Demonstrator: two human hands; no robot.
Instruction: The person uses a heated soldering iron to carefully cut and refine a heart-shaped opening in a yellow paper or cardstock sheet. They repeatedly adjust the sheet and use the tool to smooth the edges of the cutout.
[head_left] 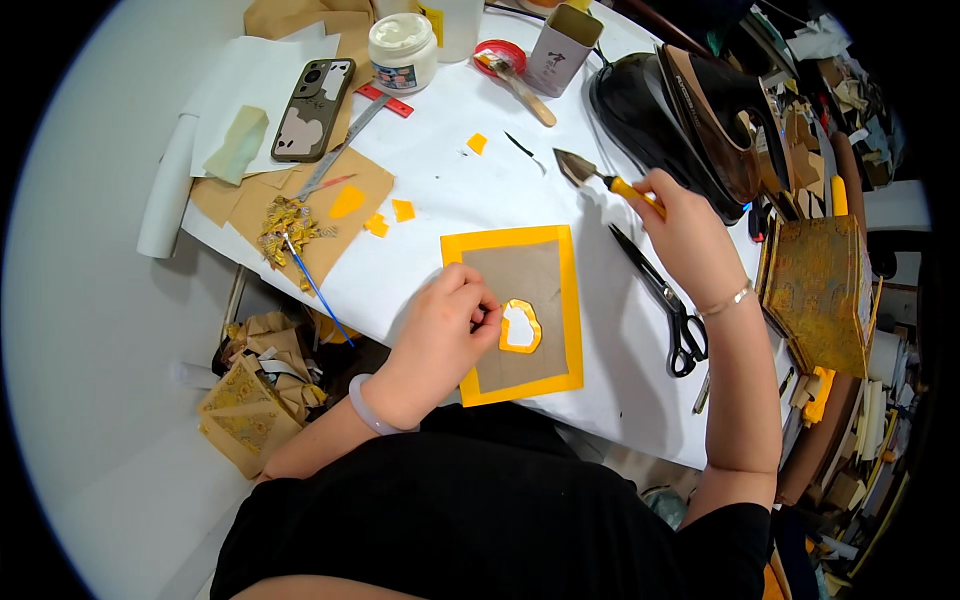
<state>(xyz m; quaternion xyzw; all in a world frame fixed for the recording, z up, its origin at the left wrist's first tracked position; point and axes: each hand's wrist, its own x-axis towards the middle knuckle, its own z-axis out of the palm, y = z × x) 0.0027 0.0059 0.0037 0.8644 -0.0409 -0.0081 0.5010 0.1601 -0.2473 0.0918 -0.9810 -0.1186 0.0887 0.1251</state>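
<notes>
A grey rectangular panel with an orange-yellow border (512, 388) lies at the table's front edge. Over it is a small white piece with an orange rim (537, 330). My left hand (445, 335) is closed in a pinch at the left edge of this piece; its fingertips partly hide that edge. My right hand (692, 240) grips a small hand tool with a pointed metal head (576, 167) and a yellow handle, raised beyond the panel's far right corner. Black-handled scissors (667, 300) lie below my right hand.
A dark iron (690, 125) stands at the back right. At the back are a white jar (403, 55), a tin (563, 50) and a brush (527, 95) on a red lid. To the left lie a phone (314, 110), orange scraps (403, 210) and a blue-handled brush (315, 285).
</notes>
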